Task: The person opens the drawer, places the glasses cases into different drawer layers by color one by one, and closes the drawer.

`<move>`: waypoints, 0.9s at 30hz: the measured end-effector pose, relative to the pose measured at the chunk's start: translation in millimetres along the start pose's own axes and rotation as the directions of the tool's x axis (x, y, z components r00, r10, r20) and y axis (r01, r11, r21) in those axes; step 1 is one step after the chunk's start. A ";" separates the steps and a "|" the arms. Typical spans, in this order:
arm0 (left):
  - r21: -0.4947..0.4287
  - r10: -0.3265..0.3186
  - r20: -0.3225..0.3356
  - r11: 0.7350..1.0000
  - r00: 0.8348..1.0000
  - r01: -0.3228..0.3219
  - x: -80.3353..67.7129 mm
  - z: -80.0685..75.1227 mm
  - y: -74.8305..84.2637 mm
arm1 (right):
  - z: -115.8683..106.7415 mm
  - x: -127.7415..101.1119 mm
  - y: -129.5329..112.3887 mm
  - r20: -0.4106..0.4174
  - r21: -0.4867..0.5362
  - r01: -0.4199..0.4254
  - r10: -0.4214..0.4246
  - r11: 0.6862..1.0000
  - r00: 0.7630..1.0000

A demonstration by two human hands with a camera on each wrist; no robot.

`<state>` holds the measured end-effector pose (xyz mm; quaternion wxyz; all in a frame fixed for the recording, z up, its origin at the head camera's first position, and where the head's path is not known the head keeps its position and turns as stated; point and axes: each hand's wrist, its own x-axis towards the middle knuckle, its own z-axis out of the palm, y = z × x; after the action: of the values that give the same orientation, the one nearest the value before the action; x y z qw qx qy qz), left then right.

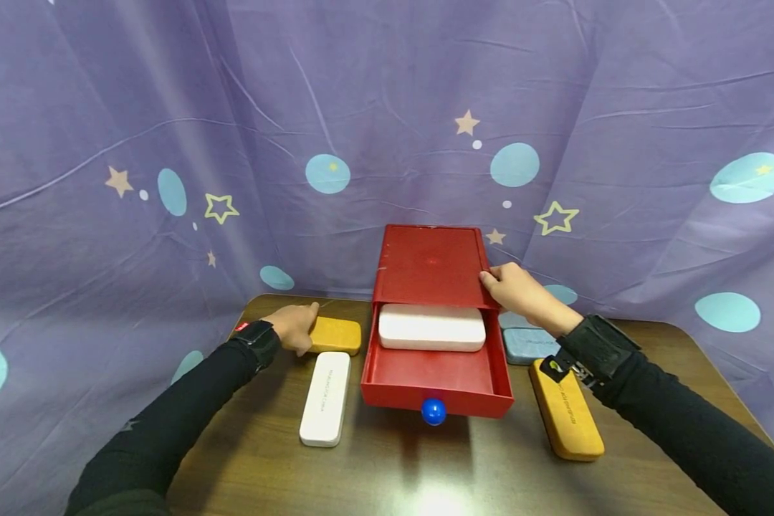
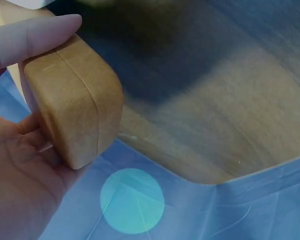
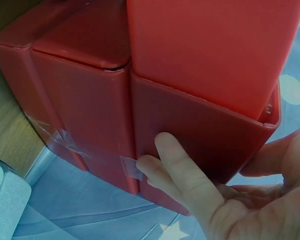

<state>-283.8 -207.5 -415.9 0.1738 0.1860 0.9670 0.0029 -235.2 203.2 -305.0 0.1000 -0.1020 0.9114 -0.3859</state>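
Observation:
At the left of the table, my left hand [image 1: 295, 327] grips a mustard-yellow glasses case [image 1: 337, 335]. In the left wrist view, the thumb [image 2: 37, 40] lies across the case [image 2: 80, 95], with the other fingers on its opposite side. My right hand [image 1: 519, 290] holds the upper right edge of a red drawer box [image 1: 433, 265]. Two of its fingers [image 3: 177, 155] press against the box's side [image 3: 92, 120]. The top drawer [image 1: 413, 369], with a blue knob [image 1: 433, 412], is pulled out. A white glasses case [image 1: 432, 327] lies crosswise at its rear.
Just in front of the left hand's case lies another white case [image 1: 325, 398]. Right of the box are a blue case [image 1: 529, 345] and a second yellow case [image 1: 567, 412], partly under the right forearm. A purple patterned cloth [image 1: 387, 129] hangs behind the wooden table [image 1: 264, 459].

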 end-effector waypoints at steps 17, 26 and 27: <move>0.074 -0.051 0.081 0.996 0.995 0.046 -13.6 -35.2 17.2 | -2.7 -1.1 0.2 0.025 0.006 0.023 -0.024 1.000 0.999; 0.135 -0.103 0.096 0.987 0.990 0.090 -17.2 -38.1 27.0 | -2.0 0.8 -0.4 0.022 -0.027 0.009 -0.008 1.000 1.000; 0.144 -0.107 0.098 0.985 0.989 0.092 -17.2 -38.6 27.9 | -2.0 1.2 0.0 0.021 -0.027 0.010 -0.010 1.000 1.000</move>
<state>-271.9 -185.4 -371.9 0.2113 0.1490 0.9624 -0.0830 -236.9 204.3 -303.7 0.1060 -0.1118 0.9150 -0.3728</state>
